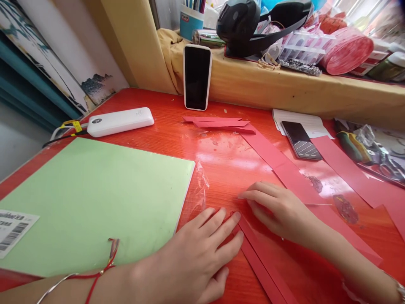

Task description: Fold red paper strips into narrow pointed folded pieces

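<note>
My left hand has its fingers spread, with fingertips resting on the upper end of a folded red paper strip. The strip runs down to the bottom edge, a lengthwise fold along it. My right hand hovers low or rests just beyond that end, fingers loosely stretched and slightly bent; nothing shows in its grip. A thin pale stick or line shows beside the right wrist, partly hidden by the hand. Behind the right hand lies a long flat red paper strip, and further back, several narrow folded red strips.
A green board or pad with a barcode label covers the left. Around stand a white power bank, an upright phone, a second phone on white paper, and pliers with scissors. A crowded ledge runs behind.
</note>
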Demonstrator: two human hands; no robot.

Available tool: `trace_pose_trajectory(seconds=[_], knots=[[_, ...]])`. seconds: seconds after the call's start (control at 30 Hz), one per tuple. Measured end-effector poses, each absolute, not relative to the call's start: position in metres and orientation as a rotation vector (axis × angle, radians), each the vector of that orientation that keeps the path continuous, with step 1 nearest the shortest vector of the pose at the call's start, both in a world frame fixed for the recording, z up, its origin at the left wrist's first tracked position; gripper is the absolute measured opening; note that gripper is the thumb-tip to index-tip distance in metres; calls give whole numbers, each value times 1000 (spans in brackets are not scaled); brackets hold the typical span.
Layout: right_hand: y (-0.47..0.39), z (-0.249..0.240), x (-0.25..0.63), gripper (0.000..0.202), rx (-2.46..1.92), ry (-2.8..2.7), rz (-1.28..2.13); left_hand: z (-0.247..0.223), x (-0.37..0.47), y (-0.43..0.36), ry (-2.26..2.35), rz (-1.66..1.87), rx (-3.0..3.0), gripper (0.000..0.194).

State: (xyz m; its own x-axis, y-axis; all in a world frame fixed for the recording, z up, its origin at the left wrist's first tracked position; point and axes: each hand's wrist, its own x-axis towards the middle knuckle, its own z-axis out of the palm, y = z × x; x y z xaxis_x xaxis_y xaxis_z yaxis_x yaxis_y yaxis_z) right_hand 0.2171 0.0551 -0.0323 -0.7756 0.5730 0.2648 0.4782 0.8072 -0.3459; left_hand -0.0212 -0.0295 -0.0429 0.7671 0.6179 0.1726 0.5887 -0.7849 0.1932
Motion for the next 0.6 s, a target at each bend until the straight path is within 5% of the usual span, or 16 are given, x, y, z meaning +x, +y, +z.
trace_pose_trajectory(seconds=[0.6], knots=[[48, -33, 210, 31, -757, -2717, 387, -32, -23, -29, 939, 212, 2681, 43]])
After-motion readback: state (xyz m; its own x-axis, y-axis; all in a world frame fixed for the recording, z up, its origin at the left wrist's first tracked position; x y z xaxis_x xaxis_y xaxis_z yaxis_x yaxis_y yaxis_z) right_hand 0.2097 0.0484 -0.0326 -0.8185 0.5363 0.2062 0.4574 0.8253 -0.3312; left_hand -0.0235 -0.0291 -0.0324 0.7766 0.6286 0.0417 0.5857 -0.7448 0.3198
